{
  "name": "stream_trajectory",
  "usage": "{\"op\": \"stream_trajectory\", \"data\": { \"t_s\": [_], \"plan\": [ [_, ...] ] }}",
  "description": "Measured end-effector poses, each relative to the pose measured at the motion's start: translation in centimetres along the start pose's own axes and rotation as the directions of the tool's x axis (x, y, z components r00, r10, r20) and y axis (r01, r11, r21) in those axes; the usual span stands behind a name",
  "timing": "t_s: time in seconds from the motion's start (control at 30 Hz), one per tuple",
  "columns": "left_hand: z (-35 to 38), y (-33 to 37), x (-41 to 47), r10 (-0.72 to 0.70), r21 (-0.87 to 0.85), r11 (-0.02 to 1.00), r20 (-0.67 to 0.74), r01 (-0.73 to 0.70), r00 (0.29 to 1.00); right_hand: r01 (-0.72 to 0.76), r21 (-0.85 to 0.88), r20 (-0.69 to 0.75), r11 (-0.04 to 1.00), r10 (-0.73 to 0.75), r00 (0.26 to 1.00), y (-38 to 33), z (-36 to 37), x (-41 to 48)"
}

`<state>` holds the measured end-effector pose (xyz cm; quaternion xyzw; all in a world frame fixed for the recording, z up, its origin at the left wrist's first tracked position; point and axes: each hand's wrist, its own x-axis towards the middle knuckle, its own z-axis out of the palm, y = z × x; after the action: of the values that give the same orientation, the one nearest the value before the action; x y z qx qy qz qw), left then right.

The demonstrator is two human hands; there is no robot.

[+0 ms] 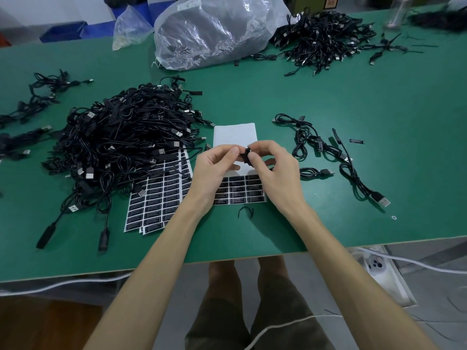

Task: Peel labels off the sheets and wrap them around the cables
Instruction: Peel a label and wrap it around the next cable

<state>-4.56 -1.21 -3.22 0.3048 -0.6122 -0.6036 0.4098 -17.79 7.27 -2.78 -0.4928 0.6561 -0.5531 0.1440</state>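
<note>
Left hand (217, 168), right hand (273, 165) pinch black piece (246, 155) | label sheet (242, 191) print illegible

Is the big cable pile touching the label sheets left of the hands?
Touching. Head view shows cables and a plug from the cable pile lying across the upper part of the label sheets.

The table (265, 97) had bare room in the middle and at the near right. A big pile (121, 137) of cables blocked the left, with sheets (156, 198) flat beside it. A bag (209, 34) and a far pile (321, 39) filled the back. On the right lay loose cables (319, 144), with green gaps between them.
</note>
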Motion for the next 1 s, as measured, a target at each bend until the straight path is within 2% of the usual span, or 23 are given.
{"op": "stream_trajectory", "data": {
  "t_s": [0.27, 0.4, 0.73, 1.0],
  "plan": [
    [0.32, -0.24, -0.03, 0.017, 0.069, 0.997, 0.008, -0.018, 1.000, -0.020, 0.024, -0.058, 0.999, 0.022, 0.998, 0.18, 0.12, 0.03],
    [0.05, -0.43, 0.01, 0.029, 0.070, 0.997, -0.004, -0.029, 1.000, -0.039, 0.104, -0.130, 0.994, 0.052, 0.990, 0.01, -0.17, -0.06],
    [0.40, -0.42, -0.07, 0.039, 0.076, 0.996, 0.034, -0.041, 0.999, -0.103, 0.273, -0.072, 0.957, 0.127, 0.989, -0.43, -0.56, -0.07],
    [0.48, -0.58, -0.08, 0.033, 0.106, 0.994, 0.048, -0.038, 0.998, -0.139, 0.310, -0.072, 0.941, 0.169, 0.983, -0.51, -0.74, -0.13]
  ]
}}
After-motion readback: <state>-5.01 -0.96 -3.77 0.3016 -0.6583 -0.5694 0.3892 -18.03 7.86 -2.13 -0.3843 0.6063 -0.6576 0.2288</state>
